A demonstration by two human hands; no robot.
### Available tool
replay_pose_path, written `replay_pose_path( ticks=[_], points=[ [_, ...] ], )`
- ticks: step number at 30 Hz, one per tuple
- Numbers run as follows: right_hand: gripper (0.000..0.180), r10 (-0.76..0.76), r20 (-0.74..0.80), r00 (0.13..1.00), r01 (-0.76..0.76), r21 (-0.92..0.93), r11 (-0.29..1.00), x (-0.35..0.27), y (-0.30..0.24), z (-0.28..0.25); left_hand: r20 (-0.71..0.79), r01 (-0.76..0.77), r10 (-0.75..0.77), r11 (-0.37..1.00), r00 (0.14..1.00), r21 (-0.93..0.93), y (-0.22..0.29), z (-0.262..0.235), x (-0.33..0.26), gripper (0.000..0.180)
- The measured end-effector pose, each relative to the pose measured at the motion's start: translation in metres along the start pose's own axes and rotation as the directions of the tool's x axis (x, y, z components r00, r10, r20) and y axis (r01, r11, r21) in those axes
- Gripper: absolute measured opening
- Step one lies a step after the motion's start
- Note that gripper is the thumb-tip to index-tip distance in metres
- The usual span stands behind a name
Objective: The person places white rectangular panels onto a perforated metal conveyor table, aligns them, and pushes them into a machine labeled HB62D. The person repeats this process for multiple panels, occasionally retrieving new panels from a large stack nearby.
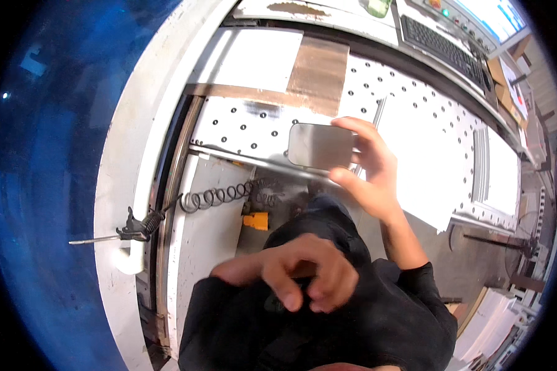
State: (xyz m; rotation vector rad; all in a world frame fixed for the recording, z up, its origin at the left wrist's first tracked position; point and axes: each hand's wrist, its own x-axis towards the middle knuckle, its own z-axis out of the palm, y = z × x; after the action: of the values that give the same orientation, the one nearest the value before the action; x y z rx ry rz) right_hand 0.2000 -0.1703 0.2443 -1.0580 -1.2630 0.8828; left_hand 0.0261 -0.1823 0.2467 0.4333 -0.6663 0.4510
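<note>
A small grey plate with rounded corners [320,146] is held up over the near edge of the table. My right hand [374,170] grips its right end, fingers at the upper corner and thumb at the lower one. The plate's face is smooth, with a dull metallic sheen. Close to my body, in front of my black shirt, is my left hand [309,272]. Its fingers are loosely bent and apart, and nothing shows between them.
The white table [229,127] is dotted with dark round studs. White sheets [430,161] lie at right, another sheet [254,59] and a brown plate [319,71] at far left. A coiled black cable [220,196] hangs at left. A keyboard [442,49] stands at the back right.
</note>
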Motion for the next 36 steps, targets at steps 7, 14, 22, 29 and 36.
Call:
replay_pose_path(
  ticks=[7,14,22,29,36],
  points=[
    [0.064,0.172,-0.089,0.981,-0.176,-0.034,0.984,0.154,0.109,-0.048,-0.272,0.044,0.695,0.327,0.666,0.944,0.056,0.022,-0.090,0.020],
    [0.065,-0.315,-0.646,0.696,-0.095,-0.518,0.850,0.379,0.257,-0.188,0.473,0.841,0.756,-0.537,0.452,0.056,0.055,0.075,-0.134,0.031],
    [0.061,-0.392,-0.384,0.836,-0.135,-0.837,0.531,0.403,0.292,-0.244,0.528,0.953,0.801,-0.166,0.281,-0.255,0.087,0.063,-0.146,0.102],
    [0.038,-0.564,-0.323,0.760,0.080,-0.815,0.574,0.390,0.281,-0.229,0.333,0.925,0.869,-0.297,0.365,-0.239,0.151,0.034,-0.167,0.047],
    [0.026,-0.711,-0.279,0.645,0.099,-0.893,0.440,0.384,0.279,-0.234,-0.707,0.884,0.571,-0.435,0.417,0.169,0.074,-0.092,-0.053,0.039]
  ],
)
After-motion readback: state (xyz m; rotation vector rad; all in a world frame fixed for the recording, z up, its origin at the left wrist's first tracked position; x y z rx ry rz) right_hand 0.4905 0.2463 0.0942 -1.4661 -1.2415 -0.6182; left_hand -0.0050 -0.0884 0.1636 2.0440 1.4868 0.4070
